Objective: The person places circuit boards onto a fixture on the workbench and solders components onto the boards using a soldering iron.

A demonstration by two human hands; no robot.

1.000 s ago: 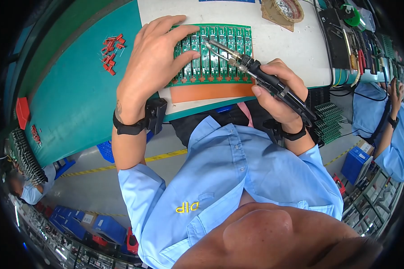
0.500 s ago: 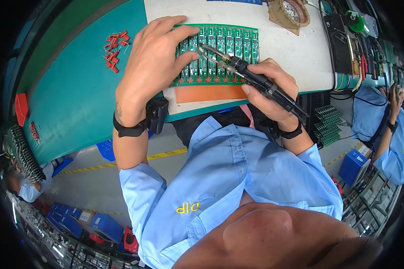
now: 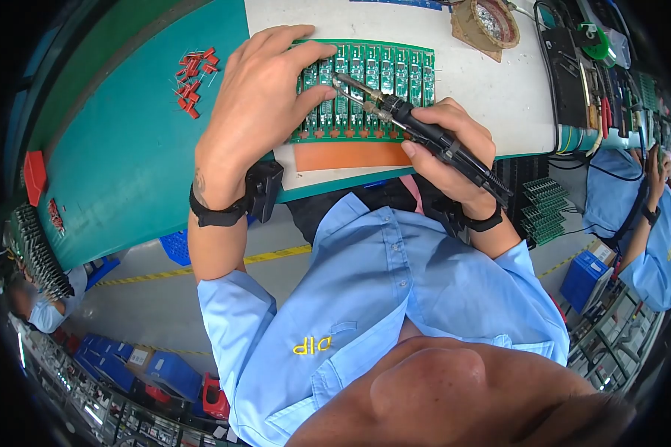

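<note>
A green panel of several narrow circuit boards lies on the white work surface, with an orange strip along its near side. My left hand rests over the panel's left end, thumb and index finger apart; its palm hides part of that end. My right hand grips a black soldering iron with a thin metal tube along its front. The iron slants left, its tip at the boards close to my left thumb and index finger. Whether the tip touches a joint is too small to tell.
Loose red components with wire leads lie on the green mat to the left. A round container of metal scraps stands at the back right, near hand tools and cables. Stacked boards sit right of my body. Another person is at far right.
The view has shifted very slightly, so the panel appears a little further right. Both hands and the soldering iron keep nearly the same positions on the boards.
</note>
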